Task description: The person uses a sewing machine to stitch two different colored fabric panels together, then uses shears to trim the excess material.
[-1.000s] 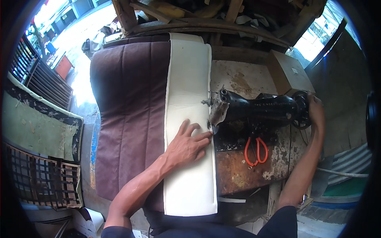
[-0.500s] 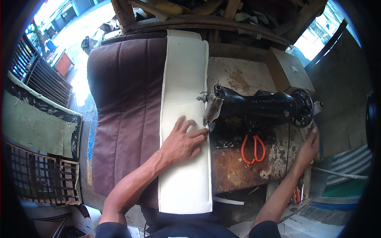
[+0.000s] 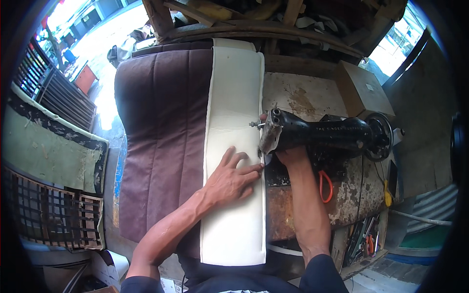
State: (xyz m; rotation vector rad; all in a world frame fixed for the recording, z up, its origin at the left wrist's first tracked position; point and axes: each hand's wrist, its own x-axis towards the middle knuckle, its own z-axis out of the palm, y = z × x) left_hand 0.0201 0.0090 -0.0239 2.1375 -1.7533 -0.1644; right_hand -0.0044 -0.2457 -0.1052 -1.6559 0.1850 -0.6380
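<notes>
Cream panel [image 3: 234,97] meets the sewing machine [image 3: 325,133], which partly hides my right hand [image 3: 292,155]; its grip I cannot tell. My left hand [image 3: 230,181] rests on the panel, fingers spread.

Wooden rack [image 3: 254,28] beyond far edge of bench [image 3: 348,195]; sunlit ground [image 3: 105,93] past far left corner; dark panel [image 3: 420,112] beyond right edge.
</notes>
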